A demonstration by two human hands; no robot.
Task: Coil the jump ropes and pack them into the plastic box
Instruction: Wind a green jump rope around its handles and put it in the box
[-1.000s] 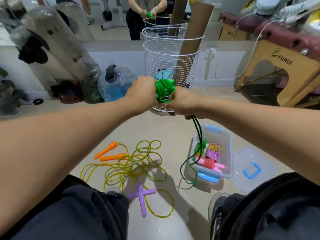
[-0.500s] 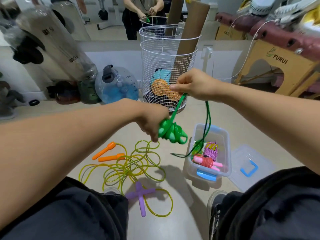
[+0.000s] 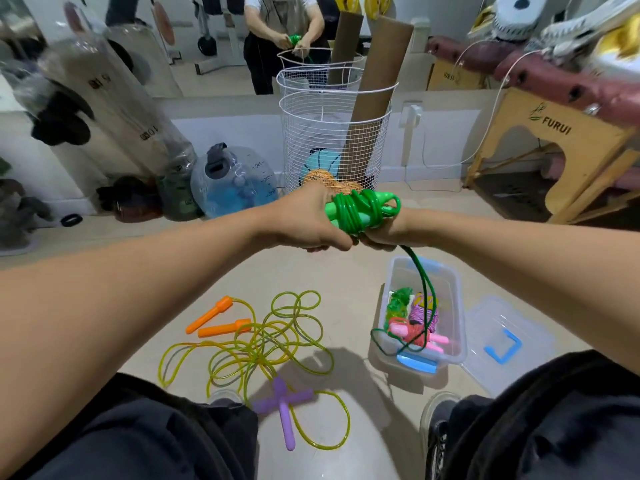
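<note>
In the middle of the frame, a green jump rope (image 3: 360, 213) is held up in the air, its cord wound many times around its green handles. The left hand (image 3: 308, 220) is closed around one end of the bundle. The right hand (image 3: 388, 230) is closed on the other end, where it pinches the cord. A loose green tail (image 3: 424, 289) hangs down from the right hand.

The tail reaches into the plastic box (image 3: 457, 306) at the lower right, on the floor. Three wound ropes are kept in the box: a green one (image 3: 400, 301), a purple one (image 3: 420, 310) and a red one with pink handles (image 3: 415, 334). The clear lid (image 3: 505, 341) with a blue latch is laid just beside the box.

At the lower left, a yellow rope with orange handles (image 3: 249, 337) is spread loose on the floor, with two crossed purple handles (image 3: 282, 407) near it.

Behind the hands, cardboard tubes and balls are held in a white wire basket (image 3: 332, 133). "FURUI" is printed on a wooden bench (image 3: 554, 133) at the upper right.

Half a second ago the hands were apart, the bundle held low; now they are brought together and raised.
</note>
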